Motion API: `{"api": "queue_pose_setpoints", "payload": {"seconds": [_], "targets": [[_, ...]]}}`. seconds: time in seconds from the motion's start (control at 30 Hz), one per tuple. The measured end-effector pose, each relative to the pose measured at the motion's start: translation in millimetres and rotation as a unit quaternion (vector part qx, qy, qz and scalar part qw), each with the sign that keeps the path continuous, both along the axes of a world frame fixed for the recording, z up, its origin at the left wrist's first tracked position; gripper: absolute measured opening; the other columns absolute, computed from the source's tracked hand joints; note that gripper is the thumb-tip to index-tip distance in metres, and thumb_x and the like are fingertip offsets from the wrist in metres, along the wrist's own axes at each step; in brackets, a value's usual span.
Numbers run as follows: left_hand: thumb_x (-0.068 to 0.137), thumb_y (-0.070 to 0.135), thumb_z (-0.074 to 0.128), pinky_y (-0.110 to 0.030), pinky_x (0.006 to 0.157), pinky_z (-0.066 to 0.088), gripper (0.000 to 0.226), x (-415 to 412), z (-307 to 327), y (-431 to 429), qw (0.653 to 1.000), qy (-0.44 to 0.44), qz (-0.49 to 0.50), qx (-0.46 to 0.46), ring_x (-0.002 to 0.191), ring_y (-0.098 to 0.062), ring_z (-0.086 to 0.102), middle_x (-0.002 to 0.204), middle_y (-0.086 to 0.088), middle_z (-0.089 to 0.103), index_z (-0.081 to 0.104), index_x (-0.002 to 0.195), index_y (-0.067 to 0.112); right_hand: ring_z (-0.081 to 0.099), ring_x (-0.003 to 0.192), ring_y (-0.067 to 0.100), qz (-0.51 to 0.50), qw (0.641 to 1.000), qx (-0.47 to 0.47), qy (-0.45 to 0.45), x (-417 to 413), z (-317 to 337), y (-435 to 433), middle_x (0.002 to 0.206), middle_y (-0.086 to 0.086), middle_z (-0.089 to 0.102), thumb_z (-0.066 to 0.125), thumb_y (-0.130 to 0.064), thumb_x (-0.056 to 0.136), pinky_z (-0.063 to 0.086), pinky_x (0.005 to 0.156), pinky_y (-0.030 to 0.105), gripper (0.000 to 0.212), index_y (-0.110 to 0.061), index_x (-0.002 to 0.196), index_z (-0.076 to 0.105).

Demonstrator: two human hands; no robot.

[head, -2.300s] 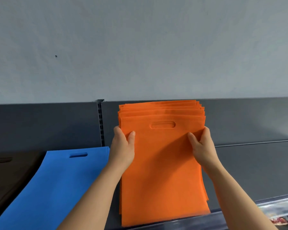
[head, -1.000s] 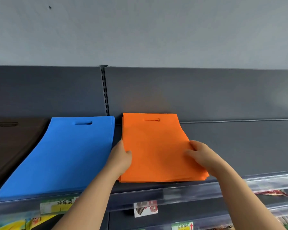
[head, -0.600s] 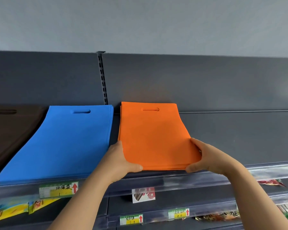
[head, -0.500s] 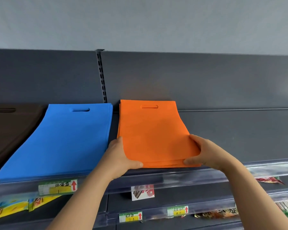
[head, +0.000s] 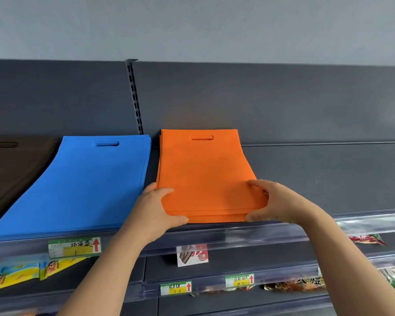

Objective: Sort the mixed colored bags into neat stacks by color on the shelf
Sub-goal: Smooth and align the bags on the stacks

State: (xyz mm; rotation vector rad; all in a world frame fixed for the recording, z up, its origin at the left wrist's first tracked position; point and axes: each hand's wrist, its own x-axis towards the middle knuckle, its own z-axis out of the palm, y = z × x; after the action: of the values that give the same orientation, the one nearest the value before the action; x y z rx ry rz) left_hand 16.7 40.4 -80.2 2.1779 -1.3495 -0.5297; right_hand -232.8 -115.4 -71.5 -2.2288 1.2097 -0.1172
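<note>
The stack of orange bags [head: 203, 176], held upright against the back panel [head: 283, 103] two seconds ago, now lies flat on the shelf [head: 317, 179], and both hands have slid from its sides down to its near corners. The handle slot points to 12 o'clock, toward the panel, and the near edge sits just behind the shelf's clear front strip.

The left hand [head: 156, 213] grips the 7 o'clock corner, with the thumb on top and a finger curled along the front edge. The right hand [head: 276, 204] grips the 5 o'clock corner, with fingers on top and the thumb at the front edge.

At 9 o'clock, just beside the orange bags but apart from them, lies the blue stack [head: 84, 183]. Farther out at 9 o'clock is the brown stack [head: 12, 169].

At 7 o'clock a price label [head: 74, 247] hangs on the strip. Snack packets [head: 294, 285] lie on a lower shelf at 5 o'clock.
</note>
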Motion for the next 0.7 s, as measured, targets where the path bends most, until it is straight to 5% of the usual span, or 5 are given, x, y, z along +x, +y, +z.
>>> {"api": "queue_pose_setpoints", "payload": {"seconds": [0.17, 0.43, 0.7], "targets": [[0.055, 0.049, 0.087, -0.038, 0.114, 0.025, 0.106, 3.2, 6.5, -7.6, 0.999, -0.017, -0.030, 0.042, 0.142, -0.018, 0.021, 0.159, 0.007, 0.003, 0.034, 0.145, 0.032, 0.043, 0.112, 0.013, 0.003, 1.000, 0.001, 0.010, 0.8, 0.4, 0.0, 0.140, -0.008, 0.037, 0.082, -0.050, 0.063, 0.043, 0.100, 0.036, 0.104, -0.030, 0.147, 0.023], [0.058, 0.060, 0.080, -0.043, 0.113, 0.028, 0.072, -0.1, 4.6, -18.2, 1.000, -0.029, 0.003, -0.013, 0.140, -0.020, 0.026, 0.157, 0.003, 0.019, 0.058, 0.122, 0.033, 0.039, 0.129, 0.021, -0.001, 1.000, -0.002, 0.003, 2.4, -2.6, 2.4, 0.149, -0.007, 0.026, 0.081, -0.057, 0.059, 0.042, 0.103, 0.041, 0.110, -0.033, 0.147, 0.020], [0.064, 0.063, 0.074, -0.041, 0.111, 0.028, 0.080, -8.8, 0.6, -11.6, 0.999, -0.027, 0.025, -0.028, 0.141, -0.019, 0.026, 0.157, 0.004, 0.019, 0.051, 0.133, 0.030, 0.037, 0.131, 0.026, 0.018, 0.999, -0.026, 0.023, 6.0, -5.0, 7.6, 0.155, -0.008, 0.007, 0.078, -0.063, 0.058, 0.041, 0.103, 0.040, 0.110, -0.037, 0.147, 0.020]]}}
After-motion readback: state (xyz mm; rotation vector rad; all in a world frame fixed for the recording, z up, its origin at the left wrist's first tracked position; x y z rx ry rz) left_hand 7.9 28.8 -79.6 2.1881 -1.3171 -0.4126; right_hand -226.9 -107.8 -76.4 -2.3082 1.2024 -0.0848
